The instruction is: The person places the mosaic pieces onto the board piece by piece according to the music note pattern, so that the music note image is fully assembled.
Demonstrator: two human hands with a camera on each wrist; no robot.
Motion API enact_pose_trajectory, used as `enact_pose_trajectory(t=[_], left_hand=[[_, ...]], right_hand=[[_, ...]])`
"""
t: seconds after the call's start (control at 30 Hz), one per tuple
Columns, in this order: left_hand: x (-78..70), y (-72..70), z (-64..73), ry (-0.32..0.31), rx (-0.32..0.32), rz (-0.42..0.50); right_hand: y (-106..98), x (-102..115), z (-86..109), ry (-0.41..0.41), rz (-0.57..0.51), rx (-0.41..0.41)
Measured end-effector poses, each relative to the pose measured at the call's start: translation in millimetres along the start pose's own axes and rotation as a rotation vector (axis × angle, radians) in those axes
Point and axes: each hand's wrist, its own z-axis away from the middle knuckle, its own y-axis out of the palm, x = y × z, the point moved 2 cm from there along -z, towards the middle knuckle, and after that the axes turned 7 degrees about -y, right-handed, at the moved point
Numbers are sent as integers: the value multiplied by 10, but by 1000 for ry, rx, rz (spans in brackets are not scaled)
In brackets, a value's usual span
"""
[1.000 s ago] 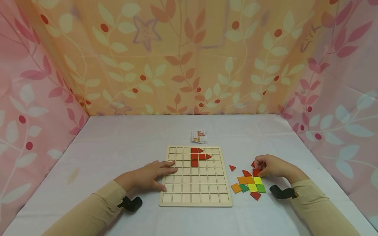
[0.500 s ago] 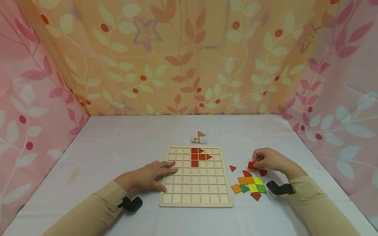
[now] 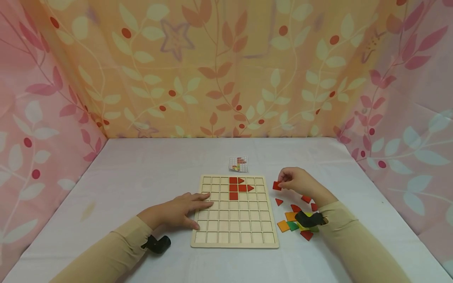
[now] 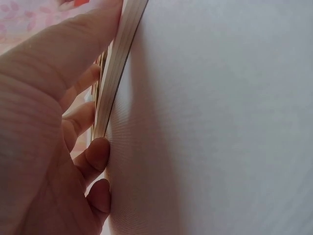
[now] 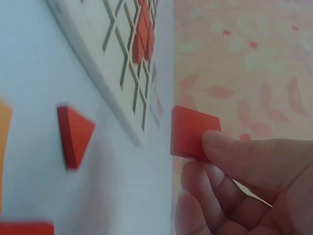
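My right hand (image 3: pixel 297 181) pinches a red square tile (image 5: pixel 191 132) between thumb and fingers, held up just right of the board's upper corner. The wooden grid board (image 3: pixel 223 226) lies flat in front of me. Red squares (image 3: pixel 233 188) and two red triangles (image 3: pixel 250 188) sit in its top rows. My left hand (image 3: pixel 177 210) rests on the board's left edge with fingers spread. In the left wrist view, the thumb (image 4: pixel 73 44) and fingertips lie along the board's side (image 4: pixel 115 83).
A small printed pattern card (image 3: pixel 238 164) lies behind the board. Right of the board are loose tiles: a red triangle (image 3: pixel 278 201), an orange square (image 3: pixel 283 226), a green piece (image 3: pixel 292 225) and several others, partly under the right wrist's black camera (image 3: pixel 309 219).
The right hand has picked the red square out of the loose tiles and carried it up and left toward the board. Neighbouring red pieces shifted slightly. The left hand stays put.
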Motion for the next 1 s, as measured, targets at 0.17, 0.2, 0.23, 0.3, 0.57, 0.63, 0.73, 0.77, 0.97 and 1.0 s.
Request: enact_pose_trajectory(t=[0.17,0.2,0.23,0.3,0.57,0.63,0.73,0.77,0.97,1.0], left_hand=[[-6,-5,0,0,0,4],[-7,-6,1,0,-1,6],[-8,-7,2,-1,-1,10],[-11,-8,6,-3,-1,16],[-16,1,9,-4,1,19],[-12,3,9,-6,2,21],[-4,6,7,-5,2,18],[0,8,6,-4,1,17],[5,8,4,-1,1,17],[3,6,5,-1,2,17]], right_hand=[[174,104,-118,-38,1,19],[208,126,-140,-49,6,22],[241,145,-160,-60,11,27],[305,185,-200,-77,13,32],[492,339,-320,-154,-1,64],[529,380,-341,-168,7,71],[586,448,-359,-185,24,84],[604,466,-365,-194,26,86],[705,522,-397,-219,32,86],[719,523,-401,-218,36,84]])
